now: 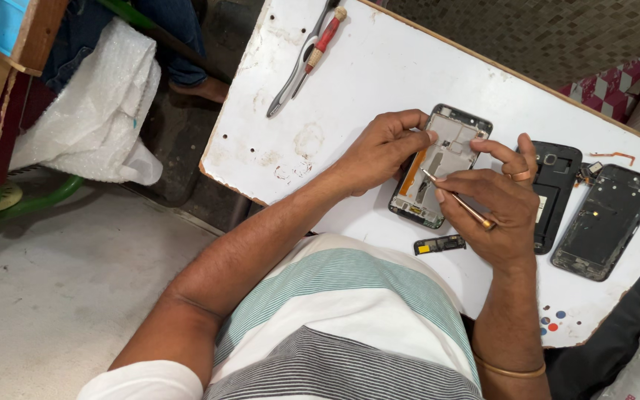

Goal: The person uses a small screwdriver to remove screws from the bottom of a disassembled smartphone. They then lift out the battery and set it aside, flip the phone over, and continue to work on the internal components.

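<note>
A white table point(379, 81), scuffed and stained, carried everything, and the person leaned over its near edge in a striped shirt point(335, 326). Off the table's left edge a bundle of bubble wrap point(101, 104) rested on a green-framed seat. Near the right corner lay a black phone back shell point(607, 221), and just beside it toward the middle a second dark phone body point(557, 189), partly hidden behind the right hand. At the middle of the table lay the opened phone frame point(446, 148), its inner side up, an orange strip showing along its left edge. The left hand point(379, 152) was curled around that frame's left edge, fingers bent onto its upper part. The right hand point(494, 211), wearing a ring, was closed around a thin metal tool point(457, 200) whose tip touched the frame's inside. Near the far edge lay tweezers point(290, 78) touching a red-handled screwdriver point(320, 46). Close to the near edge, just below the frame, sat a small black part with a yellow patch point(438, 245)
</note>
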